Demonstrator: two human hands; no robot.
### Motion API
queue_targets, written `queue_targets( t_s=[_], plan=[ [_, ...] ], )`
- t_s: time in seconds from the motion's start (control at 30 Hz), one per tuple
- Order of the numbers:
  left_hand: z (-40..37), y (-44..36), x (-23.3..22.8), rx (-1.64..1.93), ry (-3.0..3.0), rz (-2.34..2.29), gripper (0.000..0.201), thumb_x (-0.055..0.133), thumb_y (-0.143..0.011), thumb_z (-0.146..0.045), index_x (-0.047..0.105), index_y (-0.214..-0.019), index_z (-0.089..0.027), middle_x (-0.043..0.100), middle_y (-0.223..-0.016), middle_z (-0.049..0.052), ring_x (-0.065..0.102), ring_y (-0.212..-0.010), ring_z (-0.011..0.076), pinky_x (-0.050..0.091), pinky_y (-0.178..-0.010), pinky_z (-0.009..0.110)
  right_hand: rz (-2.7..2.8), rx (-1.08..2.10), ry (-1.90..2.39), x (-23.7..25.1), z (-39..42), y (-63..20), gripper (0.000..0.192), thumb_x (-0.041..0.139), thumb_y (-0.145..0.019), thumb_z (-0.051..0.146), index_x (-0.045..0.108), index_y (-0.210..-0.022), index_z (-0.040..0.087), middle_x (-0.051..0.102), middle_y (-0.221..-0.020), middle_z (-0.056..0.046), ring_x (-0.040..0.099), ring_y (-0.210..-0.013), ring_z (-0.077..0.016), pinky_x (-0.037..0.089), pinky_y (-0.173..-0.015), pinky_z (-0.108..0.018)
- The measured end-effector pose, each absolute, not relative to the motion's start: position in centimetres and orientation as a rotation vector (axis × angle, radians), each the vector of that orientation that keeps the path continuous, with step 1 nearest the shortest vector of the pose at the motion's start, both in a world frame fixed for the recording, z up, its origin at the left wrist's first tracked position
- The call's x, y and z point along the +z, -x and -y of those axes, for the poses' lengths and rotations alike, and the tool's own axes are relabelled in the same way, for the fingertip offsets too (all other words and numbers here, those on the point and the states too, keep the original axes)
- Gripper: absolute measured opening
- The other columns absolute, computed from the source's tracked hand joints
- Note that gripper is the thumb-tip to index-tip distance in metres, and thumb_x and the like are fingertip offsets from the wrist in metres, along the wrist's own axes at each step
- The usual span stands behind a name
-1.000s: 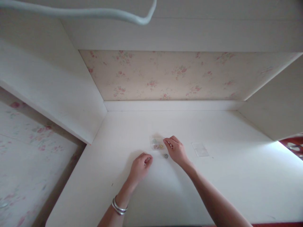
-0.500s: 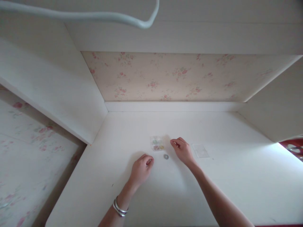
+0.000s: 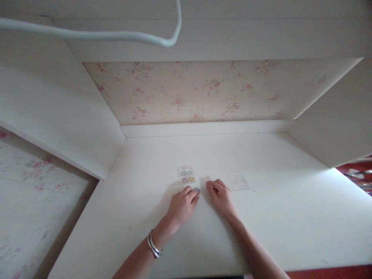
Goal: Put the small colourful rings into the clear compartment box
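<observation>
Ring: small, grey, flat on our desk, at our left fingertips.
Left hand: curled, fingertips touching ring.
Right hand: loosely curled, just beside, holding nothing we can see.
Around: clear box behind ring; lid right; nothing blocks.
Axis: round, none.

Both forearms are bare, with no sleeves in view. The left hand has silver bangles at its wrist, two or three thin metal rings stacked close together. The right hand wears nothing at the wrist, and no rings can be made out on either hand's fingers
</observation>
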State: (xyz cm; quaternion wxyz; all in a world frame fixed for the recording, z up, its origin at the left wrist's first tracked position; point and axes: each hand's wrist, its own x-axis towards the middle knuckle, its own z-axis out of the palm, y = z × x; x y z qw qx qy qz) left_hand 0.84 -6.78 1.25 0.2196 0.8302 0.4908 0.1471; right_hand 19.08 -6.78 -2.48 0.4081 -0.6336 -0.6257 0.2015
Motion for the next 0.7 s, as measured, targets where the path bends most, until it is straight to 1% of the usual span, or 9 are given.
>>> queue_targets(
  t_s=[0.13,0.33,0.5,0.7],
  plan=[
    [6.2,-1.7,0.9,0.345,-2.379,-1.378,0.026,0.038,-0.093,-0.034,0.062,-0.100,-0.027,0.062,-0.091,0.003,0.061,-0.082,0.0164,0.046,-0.068,0.025,1.584,0.509,1.594,-2.5,6.8,-19.2,0.031,0.044,-0.090,0.039,0.068,-0.087,0.020,0.056,-0.073,-0.002,0.051,-0.060,-0.0115,0.040,-0.058,-0.024],
    [6.0,-1.9,0.6,0.322,-2.388,-1.390,0.030,0.034,-0.094,-0.031,0.064,-0.097,-0.027,0.062,-0.089,0.004,0.061,-0.079,0.0164,0.044,-0.065,0.024,1.573,0.542,1.568,-2.5,6.8,-19.4,0.030,0.045,-0.089,0.038,0.068,-0.087,0.021,0.056,-0.073,-0.001,0.050,-0.059,-0.0110,0.039,-0.057,-0.023],
    [5.9,-1.8,1.1,0.427,-2.311,-1.372,0.027,0.039,-0.093,-0.031,0.066,-0.092,-0.027,0.062,-0.087,0.002,0.060,-0.078,0.0146,0.045,-0.069,0.024,1.576,0.568,1.566,-2.4,6.9,-19.6,0.029,0.045,-0.090,0.038,0.068,-0.086,0.021,0.056,-0.074,-0.002,0.051,-0.060,-0.0110,0.039,-0.058,-0.023],
    [4.2,-1.2,2.2,0.563,-2.265,-1.353,0.024,0.043,-0.091,-0.032,0.066,-0.094,-0.025,0.062,-0.089,0.002,0.059,-0.081,0.0136,0.046,-0.074,0.023,1.579,0.560,1.557,-2.5,6.8,-19.8,0.029,0.045,-0.090,0.038,0.068,-0.085,0.020,0.056,-0.074,-0.002,0.050,-0.059,-0.0105,0.038,-0.056,-0.023]
  ],
)
